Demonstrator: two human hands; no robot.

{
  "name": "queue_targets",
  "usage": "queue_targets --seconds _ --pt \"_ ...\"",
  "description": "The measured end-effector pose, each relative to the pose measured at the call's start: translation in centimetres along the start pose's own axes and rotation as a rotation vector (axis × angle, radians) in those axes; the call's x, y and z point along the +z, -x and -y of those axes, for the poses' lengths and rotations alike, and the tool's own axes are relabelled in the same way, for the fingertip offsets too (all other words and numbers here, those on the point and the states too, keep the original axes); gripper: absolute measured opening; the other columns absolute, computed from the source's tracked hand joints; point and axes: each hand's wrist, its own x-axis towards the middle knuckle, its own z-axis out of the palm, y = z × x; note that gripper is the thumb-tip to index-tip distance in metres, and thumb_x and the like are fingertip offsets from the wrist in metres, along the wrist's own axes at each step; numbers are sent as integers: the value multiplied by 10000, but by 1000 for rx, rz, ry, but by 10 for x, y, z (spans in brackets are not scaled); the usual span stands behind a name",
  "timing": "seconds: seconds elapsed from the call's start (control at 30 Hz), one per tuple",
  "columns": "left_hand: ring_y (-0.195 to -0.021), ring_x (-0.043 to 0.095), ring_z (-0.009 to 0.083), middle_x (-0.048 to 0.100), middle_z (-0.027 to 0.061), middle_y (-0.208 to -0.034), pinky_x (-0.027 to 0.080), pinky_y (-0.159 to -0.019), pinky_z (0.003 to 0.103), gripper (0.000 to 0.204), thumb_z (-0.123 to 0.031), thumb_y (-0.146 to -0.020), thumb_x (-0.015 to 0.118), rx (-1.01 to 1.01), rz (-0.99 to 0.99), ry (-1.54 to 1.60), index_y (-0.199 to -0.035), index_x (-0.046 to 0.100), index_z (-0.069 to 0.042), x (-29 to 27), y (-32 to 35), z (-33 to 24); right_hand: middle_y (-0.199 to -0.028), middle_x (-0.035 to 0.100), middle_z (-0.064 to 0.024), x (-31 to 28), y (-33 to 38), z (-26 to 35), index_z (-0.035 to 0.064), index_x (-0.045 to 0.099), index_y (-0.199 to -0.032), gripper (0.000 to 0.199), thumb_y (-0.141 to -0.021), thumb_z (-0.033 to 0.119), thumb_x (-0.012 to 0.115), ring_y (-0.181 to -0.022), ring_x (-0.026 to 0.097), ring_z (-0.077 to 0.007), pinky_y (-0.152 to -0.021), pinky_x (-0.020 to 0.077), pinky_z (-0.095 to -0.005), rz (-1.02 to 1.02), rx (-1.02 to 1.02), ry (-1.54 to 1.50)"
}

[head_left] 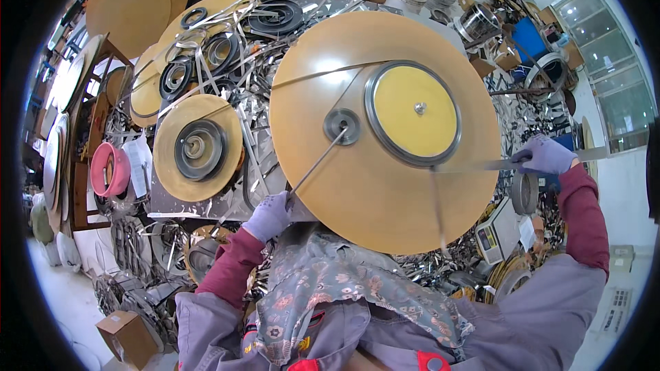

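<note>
A large tan round turntable (323,192) lies in front of me. On it sits a coil of metal strip (371,124) wound around a yellow disc (412,106). Beside the coil is a small grey hub (334,126). My left hand (269,216), in a pale purple glove, is closed on the lower end of a thin rod (317,162) whose tip rests at the hub. To the right, my gloved right hand (542,154) is closed on a metal strip (474,165), blurred, that stretches from the coil's lower edge. Another strip end (438,209) hangs blurred over the turntable.
A smaller turntable (165,137) with a dark coil stands at left, with piled strip coils (275,17) behind it. A pink bowl (111,169), a digital scale (496,233) and a cardboard box (127,339) are around. Loose metal scraps (529,120) cover the right side.
</note>
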Motion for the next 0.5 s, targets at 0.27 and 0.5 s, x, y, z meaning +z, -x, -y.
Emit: queue_targets --seconds 0.27,0.5 --pt "-758 595 438 606 249 -744 454 -679 515 177 -182 -887 496 40 -41 -8 -888 524 -8 10 14 7 -1001 653 -157 78 -98 97 92 582 -1161 319 -880 235 536 -921 602 -327 -832 468 -393 -561 -108 -194" --pt "-774 595 431 602 257 -763 454 -676 505 178 -171 -867 503 46 53 -1 -871 505 7 21 13 -17 -682 579 -69 260 -136 56 67 587 -1180 304 -920 211 525 -583 551 -221 -540 437 -336 -1231 233 -860"
